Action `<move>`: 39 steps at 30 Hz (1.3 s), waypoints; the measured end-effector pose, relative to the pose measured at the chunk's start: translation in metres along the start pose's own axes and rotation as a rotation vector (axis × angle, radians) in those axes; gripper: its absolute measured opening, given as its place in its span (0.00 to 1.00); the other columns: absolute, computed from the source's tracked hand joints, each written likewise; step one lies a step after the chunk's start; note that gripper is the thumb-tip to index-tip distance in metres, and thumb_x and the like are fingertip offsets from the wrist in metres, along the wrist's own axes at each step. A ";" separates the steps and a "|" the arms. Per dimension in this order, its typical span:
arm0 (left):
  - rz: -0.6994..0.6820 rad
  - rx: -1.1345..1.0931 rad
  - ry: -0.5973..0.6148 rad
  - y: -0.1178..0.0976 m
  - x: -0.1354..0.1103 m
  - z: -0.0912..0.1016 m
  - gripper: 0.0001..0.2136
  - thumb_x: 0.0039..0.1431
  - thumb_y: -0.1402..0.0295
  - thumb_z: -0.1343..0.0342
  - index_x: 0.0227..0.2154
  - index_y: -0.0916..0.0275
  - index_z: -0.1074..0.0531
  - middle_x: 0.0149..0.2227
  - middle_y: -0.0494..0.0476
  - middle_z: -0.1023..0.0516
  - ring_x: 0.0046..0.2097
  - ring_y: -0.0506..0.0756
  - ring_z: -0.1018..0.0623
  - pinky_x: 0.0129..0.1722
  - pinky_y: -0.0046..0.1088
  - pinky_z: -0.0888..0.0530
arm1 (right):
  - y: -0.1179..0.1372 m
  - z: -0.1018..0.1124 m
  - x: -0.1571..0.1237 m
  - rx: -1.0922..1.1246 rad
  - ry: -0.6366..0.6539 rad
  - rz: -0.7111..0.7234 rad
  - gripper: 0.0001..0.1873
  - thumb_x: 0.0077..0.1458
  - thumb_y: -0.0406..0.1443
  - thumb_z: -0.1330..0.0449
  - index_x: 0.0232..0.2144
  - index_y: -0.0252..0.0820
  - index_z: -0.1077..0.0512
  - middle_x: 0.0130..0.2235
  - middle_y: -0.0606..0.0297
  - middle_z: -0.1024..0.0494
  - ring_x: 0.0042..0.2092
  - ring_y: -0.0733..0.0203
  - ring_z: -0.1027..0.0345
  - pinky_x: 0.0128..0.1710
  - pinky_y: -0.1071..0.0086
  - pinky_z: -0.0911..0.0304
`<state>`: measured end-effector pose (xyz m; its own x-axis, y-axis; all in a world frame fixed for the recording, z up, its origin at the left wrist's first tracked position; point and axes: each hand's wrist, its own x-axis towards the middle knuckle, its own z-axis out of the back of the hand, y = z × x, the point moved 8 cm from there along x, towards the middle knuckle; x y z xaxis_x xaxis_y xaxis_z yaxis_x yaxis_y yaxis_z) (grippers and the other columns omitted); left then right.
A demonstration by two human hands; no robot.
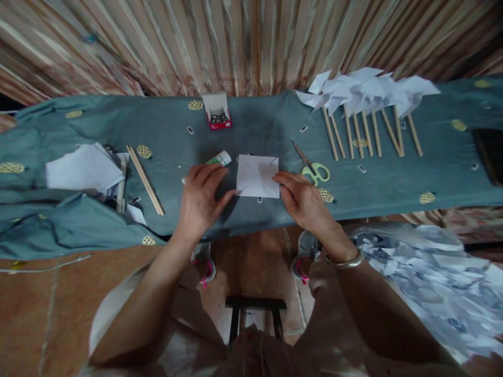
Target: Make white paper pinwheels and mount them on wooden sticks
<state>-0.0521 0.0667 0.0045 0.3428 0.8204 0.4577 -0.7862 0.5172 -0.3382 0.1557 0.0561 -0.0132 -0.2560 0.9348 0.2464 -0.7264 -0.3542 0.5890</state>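
Note:
A white square of paper (258,176) with diagonal creases lies flat on the teal cloth-covered table (251,131). My left hand (201,199) rests on the cloth just left of the paper, fingers extended, its fingertips touching the paper's lower left corner. My right hand (301,198) lies at the paper's right edge, fingers stretched and touching it. A glue stick (218,159) lies just beyond my left hand. Green-handled scissors (312,166) lie right of the paper, beside my right hand.
Several finished white paper pinwheels on wooden sticks (365,112) lie at the back right. A small red box of pins (217,112) stands at the back. Loose paper sheets (84,168) and wooden sticks (144,179) lie at the left. Paper scraps (424,277) cover the floor at right.

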 end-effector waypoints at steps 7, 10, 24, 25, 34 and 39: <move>-0.218 -0.074 0.152 -0.060 0.002 -0.040 0.10 0.62 0.67 0.42 0.44 0.63 0.24 0.45 0.63 0.20 0.47 0.62 0.26 0.45 0.42 0.27 | -0.002 0.000 0.003 0.058 0.013 -0.031 0.19 0.60 0.30 0.51 0.48 0.41 0.26 0.51 0.54 0.21 0.51 0.50 0.28 0.57 0.51 0.36; -0.224 -0.079 0.164 -0.062 0.005 -0.046 0.08 0.63 0.68 0.43 0.42 0.63 0.23 0.43 0.62 0.20 0.45 0.60 0.26 0.43 0.39 0.28 | -0.004 0.000 0.003 0.073 0.018 -0.032 0.19 0.59 0.29 0.51 0.47 0.42 0.25 0.51 0.55 0.21 0.52 0.51 0.28 0.57 0.51 0.36; -0.264 -0.005 0.119 -0.067 0.008 -0.046 0.08 0.66 0.72 0.49 0.36 0.66 0.24 0.36 0.59 0.19 0.38 0.57 0.25 0.37 0.34 0.31 | -0.014 0.003 0.007 0.175 0.015 -0.105 0.20 0.54 0.27 0.49 0.45 0.43 0.23 0.51 0.57 0.20 0.54 0.53 0.27 0.57 0.54 0.34; -0.258 -0.007 0.119 -0.067 0.008 -0.045 0.09 0.66 0.72 0.49 0.35 0.66 0.24 0.36 0.59 0.19 0.38 0.57 0.25 0.37 0.34 0.31 | -0.016 0.003 0.007 0.197 0.021 -0.125 0.20 0.53 0.27 0.48 0.44 0.44 0.23 0.51 0.58 0.21 0.54 0.53 0.27 0.56 0.54 0.33; -0.241 -0.130 0.134 -0.073 -0.012 -0.029 0.06 0.65 0.72 0.47 0.38 0.66 0.25 0.37 0.59 0.18 0.38 0.56 0.23 0.38 0.33 0.27 | -0.018 0.001 -0.005 0.342 0.106 -0.168 0.12 0.50 0.29 0.38 0.37 0.48 0.21 0.50 0.61 0.21 0.55 0.52 0.28 0.58 0.52 0.36; -0.226 -0.183 0.134 -0.072 -0.020 -0.025 0.05 0.64 0.73 0.45 0.39 0.67 0.26 0.39 0.61 0.18 0.40 0.57 0.22 0.40 0.35 0.26 | -0.014 -0.006 -0.008 0.418 0.166 -0.183 0.09 0.49 0.31 0.34 0.33 0.50 0.20 0.49 0.63 0.22 0.53 0.53 0.28 0.56 0.55 0.36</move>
<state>0.0105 0.0191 -0.0013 0.5727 0.6982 0.4296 -0.5809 0.7154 -0.3883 0.1640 0.0532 -0.0276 -0.2710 0.9626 0.0040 -0.4596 -0.1330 0.8781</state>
